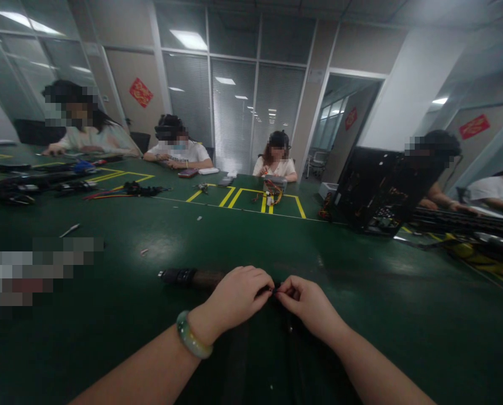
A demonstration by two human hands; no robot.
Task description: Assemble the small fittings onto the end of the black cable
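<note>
My left hand (pixel 240 289), with a green jade bangle (pixel 193 336) on its wrist, pinches a small dark piece too small to name. My right hand (pixel 306 301) meets it fingertip to fingertip, its thumb and fingers closed on the same spot; a hint of red shows there. Behind my left hand lies a dark, thick rod-shaped tool (pixel 192 278) with a silvery tip pointing left, its right part hidden by the hand. A thin dark strand (pixel 291 332) runs down the table below my right hand.
Across the green table (pixel 158 242) sit several people, with bundled cables (pixel 141 189) and a power supply with wires (pixel 275 184) before them. A black computer case (pixel 365 188) stands at the right. Small bits and a white cable end (pixel 69 230) lie at left.
</note>
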